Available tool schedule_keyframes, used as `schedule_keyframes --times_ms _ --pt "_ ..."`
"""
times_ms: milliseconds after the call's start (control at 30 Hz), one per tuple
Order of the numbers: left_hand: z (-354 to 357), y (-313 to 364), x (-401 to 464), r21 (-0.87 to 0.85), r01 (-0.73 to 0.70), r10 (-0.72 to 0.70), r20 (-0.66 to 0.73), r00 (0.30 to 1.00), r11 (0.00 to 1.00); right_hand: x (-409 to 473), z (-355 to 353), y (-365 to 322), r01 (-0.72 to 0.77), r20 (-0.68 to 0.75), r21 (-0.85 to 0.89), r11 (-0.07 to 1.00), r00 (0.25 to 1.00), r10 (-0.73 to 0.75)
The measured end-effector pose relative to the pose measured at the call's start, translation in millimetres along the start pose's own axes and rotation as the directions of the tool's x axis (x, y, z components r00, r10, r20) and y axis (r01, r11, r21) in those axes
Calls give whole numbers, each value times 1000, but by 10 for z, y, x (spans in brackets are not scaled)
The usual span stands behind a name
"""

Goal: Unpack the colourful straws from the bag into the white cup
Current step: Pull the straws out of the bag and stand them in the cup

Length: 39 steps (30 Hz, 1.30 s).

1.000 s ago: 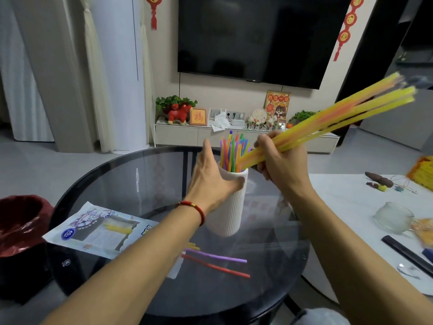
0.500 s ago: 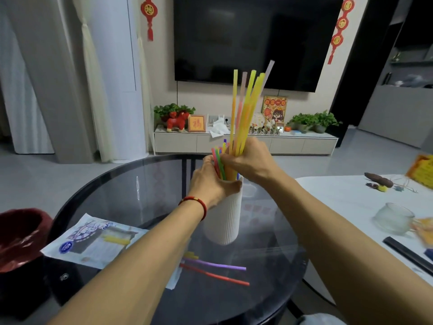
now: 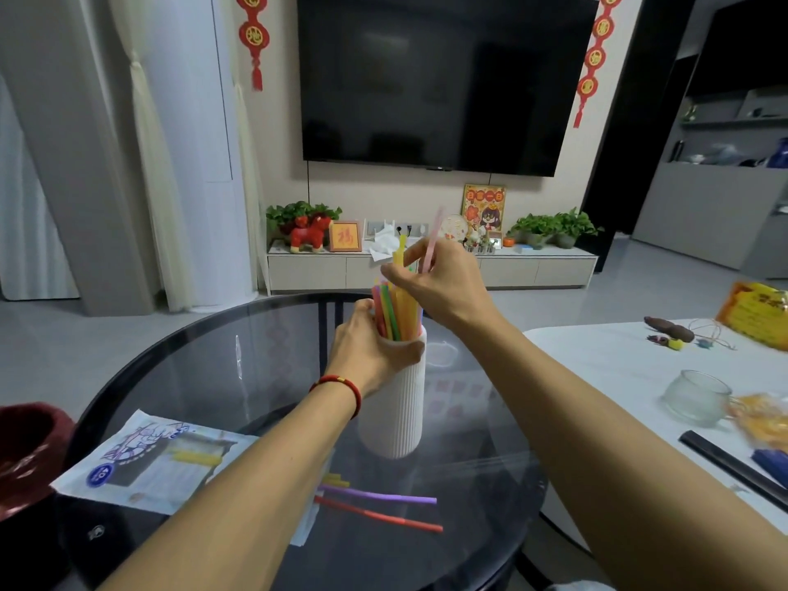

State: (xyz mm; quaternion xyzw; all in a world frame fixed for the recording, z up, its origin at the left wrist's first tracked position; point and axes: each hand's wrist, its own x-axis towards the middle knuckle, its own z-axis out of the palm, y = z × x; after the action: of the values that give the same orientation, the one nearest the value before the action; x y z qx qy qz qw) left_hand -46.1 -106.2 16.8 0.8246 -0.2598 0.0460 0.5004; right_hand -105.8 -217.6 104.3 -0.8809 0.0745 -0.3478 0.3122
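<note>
Head view, only view. Centre of frame: tall white ribbed cup (image 3: 394, 413) stands upright on the round dark glass bench (image 3: 239, 360). The left hand (image 3: 366, 351) is wrapped around the cup's upper part, thumb across the rim at the front; a red cord bracelet (image 3: 341, 388) sits on that wrist. A bunch of colourful plastic straws (image 3: 394, 311) stands in the cup, their lower lengths hidden by the cup wall and the left hand.

Just above the bunch, the right hand (image 3: 439, 283) pinches a pale pink straw (image 3: 430, 245) and a yellow straw (image 3: 400, 249) by their upper parts. Both straws are motion-blurred; whether their lower ends reach into the cup cannot be told, the hand covers them.

Lower left: flat printed plastic bag (image 3: 149, 462) lies on the bench, its right end hidden under the left forearm, some yellow showing through it. Lower centre: a loose purple straw (image 3: 383, 496) and a red straw (image 3: 383, 516) lie on the glass, left ends hidden by the forearm. Short yellow ends (image 3: 334, 479) just above them are hard to make out.
</note>
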Motion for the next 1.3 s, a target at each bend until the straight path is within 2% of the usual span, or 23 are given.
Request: schedule_keyframes --times_ms 133,233,367,433,500,533,633,767,833,900,967,1000,1033,1100,1133,1200,1233,1300 --pt "17 5 25 -36 -10 12 47 999 999 30 -66 -80 85 -176 61 995 982 -73" --pt "21 8 13 -16 -25 25 28 999 1000 60 -41 -109 144 -202 54 988 971 -130" --pt "30 -22 31 8 -34 33 29 999 999 -15 9 -35 293 -91 -110 950 949 -303" --pt "48 -42 34 -6 -34 34 31 999 999 -69 37 25 334 85 -150 931 942 -324" --pt "66 -49 32 28 -32 32 -24 999 999 -142 80 84 356 271 -206 912 916 -296" --pt "68 -46 28 54 -24 27 -59 998 998 -179 95 114 348 301 -216 912 912 -277" --pt "83 -56 29 78 2 4 -75 997 997 -221 83 142 324 199 -173 930 936 -289" --pt "137 -48 40 103 2 7 -87 996 995 -254 87 130 341 276 -174 924 917 -286" --pt "139 -81 -17 37 -5 7 -34 999 999 -303 66 94 345 198 -159 925 929 -313" --pt "95 -174 -159 -24 30 -27 88 996 999 -374 -1 39 388 13 -138 911 921 -390" --pt "-1 -376 -430 41 59 -65 176 982 997 -578 -30 43 452 -153 -116 885 872 -465" --pt "-80 -518 -599 109 44 -62 175 983 993 -736 -6 87 473 -171 -97 875 859 -483" --pt "-180 -650 -760 186 -3 -29 170 985 982 -912 27 152 479 -116 -85 874 866 -486" --pt "-423 -925 -1028 337 -172 86 253 964 926 -1300 175 362 414 195 -116 903 901 -388" --pt "-552 -1066 -1111 427 -242 91 345 934 871 -1478 275 493 369 382 -170 914 880 -284" --pt "-755 -1317 -1185 626 -347 -53 529 847 699 -1767 457 722 319 629 -347 882 777 -33" --pt "-825 -1400 -1162 686 -386 -137 577 805 617 -1871 534 809 309 675 -420 853 735 66" --pt "-901 -1459 -1049 711 -429 -214 622 753 557 -1993 669 906 294 678 -485 823 721 142"
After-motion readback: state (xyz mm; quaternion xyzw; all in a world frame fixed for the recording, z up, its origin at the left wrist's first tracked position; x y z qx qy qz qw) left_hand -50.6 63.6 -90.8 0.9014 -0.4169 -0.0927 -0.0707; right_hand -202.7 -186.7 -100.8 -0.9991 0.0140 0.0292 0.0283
